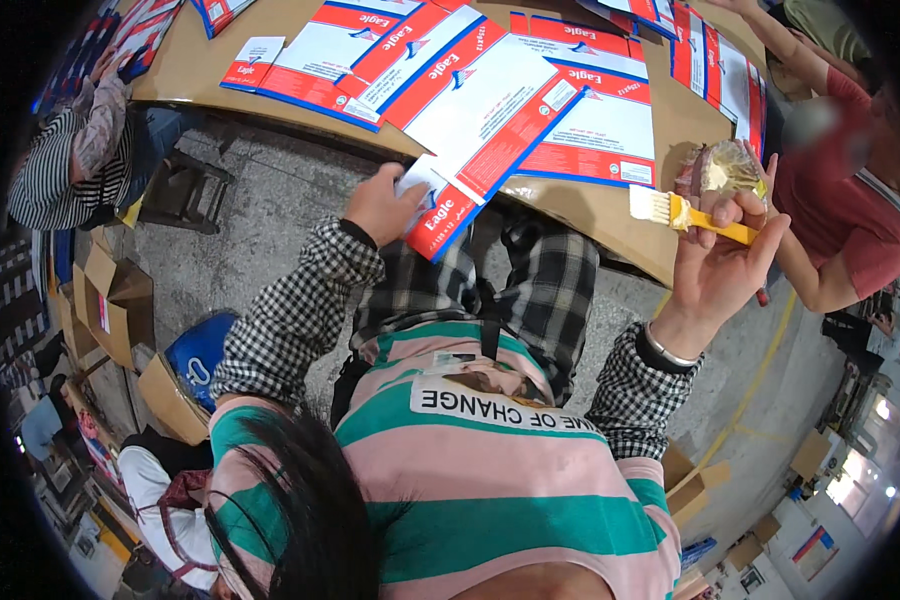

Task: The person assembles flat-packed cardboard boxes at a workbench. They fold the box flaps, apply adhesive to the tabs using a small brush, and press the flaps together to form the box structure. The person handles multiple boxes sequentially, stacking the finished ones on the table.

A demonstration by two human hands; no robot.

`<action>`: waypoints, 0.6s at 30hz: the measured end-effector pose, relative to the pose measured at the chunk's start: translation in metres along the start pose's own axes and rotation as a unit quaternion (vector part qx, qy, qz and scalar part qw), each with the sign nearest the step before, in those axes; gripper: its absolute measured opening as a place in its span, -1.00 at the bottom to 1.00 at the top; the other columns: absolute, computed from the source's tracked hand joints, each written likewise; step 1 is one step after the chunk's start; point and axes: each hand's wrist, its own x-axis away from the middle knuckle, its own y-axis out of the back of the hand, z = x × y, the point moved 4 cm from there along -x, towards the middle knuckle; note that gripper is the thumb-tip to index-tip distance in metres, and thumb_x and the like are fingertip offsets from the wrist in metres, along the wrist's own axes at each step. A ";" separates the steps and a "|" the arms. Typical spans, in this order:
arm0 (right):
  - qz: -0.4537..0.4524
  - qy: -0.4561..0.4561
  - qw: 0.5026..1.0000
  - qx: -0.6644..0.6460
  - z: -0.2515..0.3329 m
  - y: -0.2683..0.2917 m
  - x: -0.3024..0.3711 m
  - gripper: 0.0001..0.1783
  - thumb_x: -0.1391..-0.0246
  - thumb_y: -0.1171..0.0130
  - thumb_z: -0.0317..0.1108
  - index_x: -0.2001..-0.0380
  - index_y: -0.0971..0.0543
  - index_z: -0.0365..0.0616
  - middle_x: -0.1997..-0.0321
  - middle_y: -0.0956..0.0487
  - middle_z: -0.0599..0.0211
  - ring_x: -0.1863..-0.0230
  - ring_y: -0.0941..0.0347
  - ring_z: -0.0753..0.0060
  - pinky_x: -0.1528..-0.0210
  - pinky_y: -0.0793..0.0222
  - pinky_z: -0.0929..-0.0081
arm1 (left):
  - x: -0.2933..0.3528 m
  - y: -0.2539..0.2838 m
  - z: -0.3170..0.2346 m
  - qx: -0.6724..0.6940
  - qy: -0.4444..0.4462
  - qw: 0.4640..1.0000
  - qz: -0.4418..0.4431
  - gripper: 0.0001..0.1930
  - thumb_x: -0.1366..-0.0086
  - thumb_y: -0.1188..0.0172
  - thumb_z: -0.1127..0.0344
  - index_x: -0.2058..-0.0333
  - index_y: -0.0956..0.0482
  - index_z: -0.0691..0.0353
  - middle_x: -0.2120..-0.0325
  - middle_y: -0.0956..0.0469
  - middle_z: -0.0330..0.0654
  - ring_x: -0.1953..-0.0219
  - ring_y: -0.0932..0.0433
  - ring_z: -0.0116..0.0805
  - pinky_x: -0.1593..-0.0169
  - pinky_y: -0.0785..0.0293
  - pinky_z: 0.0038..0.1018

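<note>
My left hand (382, 206) grips the near corner of a flat red, white and blue printed carton (490, 100), fingers closed on its edge. The carton lies slanted over others, its near end jutting past the table's edge toward my lap. Raised at the right, my right hand (715, 272) pinches the yellow handle of a flat brush (660, 207) with pale bristles pointing left. Cream-coloured paste clings near the brush's ferrule. Just beyond that hand sits a plastic-lined tub (727, 168) with similar paste in it.
More flat cartons (600, 125) overlap across the brown tabletop (625, 235). At the right stands a person in a red shirt (840, 200); another in a striped head covering (75, 155) works at the far left. A stool (182, 190) and open cardboard boxes (115, 300) stand left on the floor.
</note>
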 end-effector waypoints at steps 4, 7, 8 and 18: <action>-0.005 0.007 0.999 0.033 -0.004 -0.002 0.005 -0.39 -0.33 0.39 0.09 0.21 -0.49 -0.22 0.53 -0.49 0.25 0.56 -0.27 0.46 0.48 -0.21 0.52 | 0.004 -0.021 0.027 0.256 0.124 0.958 0.046 -0.45 -0.24 -0.09 -0.10 0.21 -0.50 0.42 0.58 -0.54 -0.09 0.68 -0.51 -0.38 0.63 -0.44 -0.52; 0.020 -0.002 1.000 0.024 -0.007 0.001 0.009 -0.39 -0.34 0.40 0.08 0.22 -0.49 -0.22 0.53 -0.49 0.24 0.57 -0.28 0.45 0.49 -0.21 0.50 | 0.023 -0.013 0.018 0.351 0.159 0.921 0.057 -0.45 -0.24 -0.09 -0.12 0.24 -0.53 0.40 0.54 -0.55 -0.14 0.61 -0.49 -0.41 0.48 -0.45 -0.53; 0.024 -0.004 0.999 0.024 -0.009 0.002 0.011 -0.39 -0.34 0.40 0.08 0.22 -0.49 -0.22 0.53 -0.50 0.24 0.57 -0.29 0.45 0.48 -0.22 0.50 | 0.028 -0.009 0.020 0.349 0.131 0.926 0.062 -0.48 -0.23 -0.12 -0.08 0.25 -0.53 0.40 0.52 -0.55 -0.14 0.57 -0.50 -0.42 0.42 -0.46 -0.52; 0.066 -0.072 0.995 -0.020 -0.053 -0.008 0.026 -0.40 -0.35 0.44 0.04 0.20 -0.46 -0.25 0.49 -0.52 0.17 0.54 -0.33 0.39 0.46 -0.30 0.46 | 0.068 -0.016 0.028 0.032 0.064 0.891 0.448 -0.51 -0.28 -0.10 0.00 0.04 -0.48 0.33 0.39 -0.52 -0.13 0.46 -0.51 -0.42 0.44 -0.45 -0.52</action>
